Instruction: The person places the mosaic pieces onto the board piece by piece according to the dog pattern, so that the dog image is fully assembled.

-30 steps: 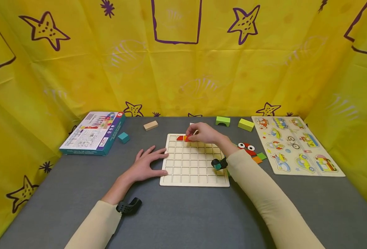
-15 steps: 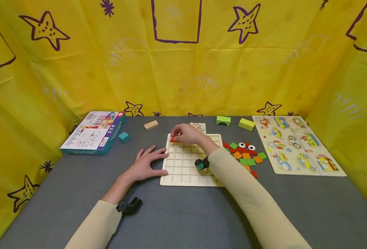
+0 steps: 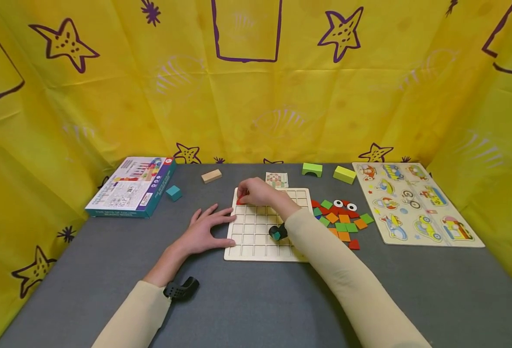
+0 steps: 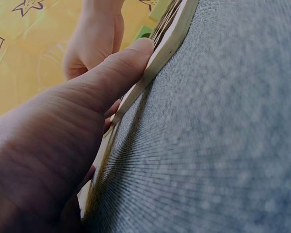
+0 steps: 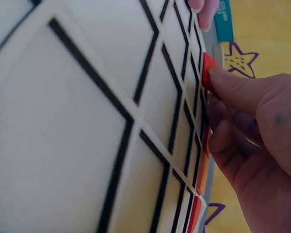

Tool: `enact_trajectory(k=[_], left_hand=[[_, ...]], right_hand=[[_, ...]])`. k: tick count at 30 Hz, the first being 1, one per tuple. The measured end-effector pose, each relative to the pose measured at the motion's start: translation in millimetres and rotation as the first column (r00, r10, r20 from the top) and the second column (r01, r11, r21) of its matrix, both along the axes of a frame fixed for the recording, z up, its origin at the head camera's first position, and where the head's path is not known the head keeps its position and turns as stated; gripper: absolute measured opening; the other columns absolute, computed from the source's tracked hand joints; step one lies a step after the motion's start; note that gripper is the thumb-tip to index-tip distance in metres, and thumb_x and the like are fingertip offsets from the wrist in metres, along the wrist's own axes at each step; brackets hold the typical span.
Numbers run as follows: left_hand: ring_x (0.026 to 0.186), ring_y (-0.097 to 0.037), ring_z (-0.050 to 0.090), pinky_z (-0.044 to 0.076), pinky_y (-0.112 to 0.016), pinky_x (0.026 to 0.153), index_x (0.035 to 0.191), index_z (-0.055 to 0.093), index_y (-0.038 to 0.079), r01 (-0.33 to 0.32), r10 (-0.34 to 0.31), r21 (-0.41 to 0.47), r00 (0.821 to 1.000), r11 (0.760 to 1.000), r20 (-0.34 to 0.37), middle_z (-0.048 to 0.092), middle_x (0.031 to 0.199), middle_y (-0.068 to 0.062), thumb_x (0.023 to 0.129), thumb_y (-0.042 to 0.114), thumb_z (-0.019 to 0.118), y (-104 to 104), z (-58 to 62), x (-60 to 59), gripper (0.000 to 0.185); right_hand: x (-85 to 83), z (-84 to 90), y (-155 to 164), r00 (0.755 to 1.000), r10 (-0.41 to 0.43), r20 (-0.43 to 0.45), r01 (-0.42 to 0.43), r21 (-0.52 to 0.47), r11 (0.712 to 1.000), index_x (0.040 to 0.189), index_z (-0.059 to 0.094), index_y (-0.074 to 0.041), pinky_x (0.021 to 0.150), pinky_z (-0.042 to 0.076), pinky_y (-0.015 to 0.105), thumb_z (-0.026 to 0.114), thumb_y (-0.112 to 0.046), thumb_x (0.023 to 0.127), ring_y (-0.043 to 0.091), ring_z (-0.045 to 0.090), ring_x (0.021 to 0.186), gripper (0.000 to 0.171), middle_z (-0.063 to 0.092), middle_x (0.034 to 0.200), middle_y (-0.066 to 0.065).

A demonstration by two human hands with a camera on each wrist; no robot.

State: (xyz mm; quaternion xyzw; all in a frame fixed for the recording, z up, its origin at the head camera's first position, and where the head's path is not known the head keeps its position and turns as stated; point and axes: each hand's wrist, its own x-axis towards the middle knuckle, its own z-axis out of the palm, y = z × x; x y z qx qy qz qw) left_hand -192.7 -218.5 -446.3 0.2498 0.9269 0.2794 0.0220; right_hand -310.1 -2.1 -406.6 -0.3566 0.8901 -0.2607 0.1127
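Note:
A pale wooden grid board (image 3: 256, 241) lies flat on the grey table, marked off in square cells. My left hand (image 3: 201, 233) is at its left side with fingers spread; in the left wrist view the thumb (image 4: 128, 60) touches the board's edge. Over the far left corner, my right hand (image 3: 258, 192) pinches a small red tile (image 5: 209, 70) between thumb and fingers, at the board's surface. Orange (image 5: 202, 177) and red tiles sit along the board's far row in the right wrist view. In the head view the right hand hides most of that row.
Loose red, green and orange tiles (image 3: 344, 219) lie right of the board. A small picture card (image 3: 277, 180) lies behind it. Further out are a picture puzzle (image 3: 417, 205), green arch (image 3: 312, 169), yellow-green block (image 3: 345, 175), wooden block (image 3: 211, 176), teal cube (image 3: 174, 193) and box (image 3: 130, 186).
My right hand has moved left along the board's far row with the red tile, then slightly nearer at the left corner. The card and loose tiles have come into sight. My left hand stays put.

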Motion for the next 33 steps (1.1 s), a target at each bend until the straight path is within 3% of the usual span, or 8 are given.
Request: enact_trajectory(k=[8,14,20,26,33], left_hand=[[0.148,-0.045,0.018,-0.002,-0.074,0.109,0.142,0.062,0.015,0.004,-0.004,0.017,1.000,1.000,-0.009,0.046,0.155,-0.005,0.083,0.047,0.081,0,1.0,0.6,0.069],[0.149,-0.043,0.018,-0.002,-0.072,0.109,0.143,0.061,0.017,0.001,-0.001,0.005,1.000,1.000,0.004,0.044,0.156,-0.003,0.083,0.049,0.081,0,-0.1,-1.2,0.071],[0.149,-0.043,0.017,-0.003,-0.072,0.109,0.143,0.061,0.018,0.001,-0.001,0.010,1.000,1.000,0.010,0.044,0.156,-0.002,0.083,0.051,0.081,-1,-1.6,-1.8,0.071],[0.149,-0.043,0.017,-0.003,-0.072,0.110,0.143,0.060,0.018,0.009,-0.009,0.012,1.000,1.000,0.020,0.044,0.156,-0.002,0.083,0.052,0.080,-1,-1.2,-1.0,0.072],[0.149,-0.044,0.016,-0.003,-0.072,0.110,0.143,0.061,0.018,-0.005,0.005,0.006,1.000,1.000,0.023,0.044,0.156,-0.003,0.082,0.054,0.080,-1,0.6,0.2,0.073]], right_hand=[[-1.6,-1.9,-1,0.997,0.063,-0.043,-0.062,0.036,0.997,0.104,0.074,-0.007,0.083,0.047,0.029,0.072,-0.012,0.096,0.019,0.056,0.089,0.009,0.061,0.096,0.005],[-2.0,-1.7,1,0.997,0.067,-0.038,-0.065,0.046,0.997,0.108,0.075,-0.007,0.086,0.048,0.029,0.072,-0.012,0.095,0.017,0.059,0.091,0.014,0.063,0.100,0.003],[-2.2,0.8,7,0.999,0.048,0.000,-0.048,-0.004,0.999,0.113,0.073,-0.007,0.086,0.048,0.029,0.072,-0.012,0.096,0.018,0.059,0.093,0.018,0.066,0.102,0.004],[-5.3,7.4,28,0.998,-0.004,0.067,0.008,-0.060,0.998,0.116,0.073,-0.008,0.085,0.049,0.031,0.071,-0.015,0.096,0.019,0.060,0.096,0.021,0.068,0.105,0.002],[-1.2,23.8,72,0.997,-0.025,0.069,0.033,-0.109,0.994,0.120,0.071,-0.005,0.088,0.050,0.038,0.069,-0.015,0.098,0.023,0.061,0.099,0.024,0.069,0.108,0.004]])
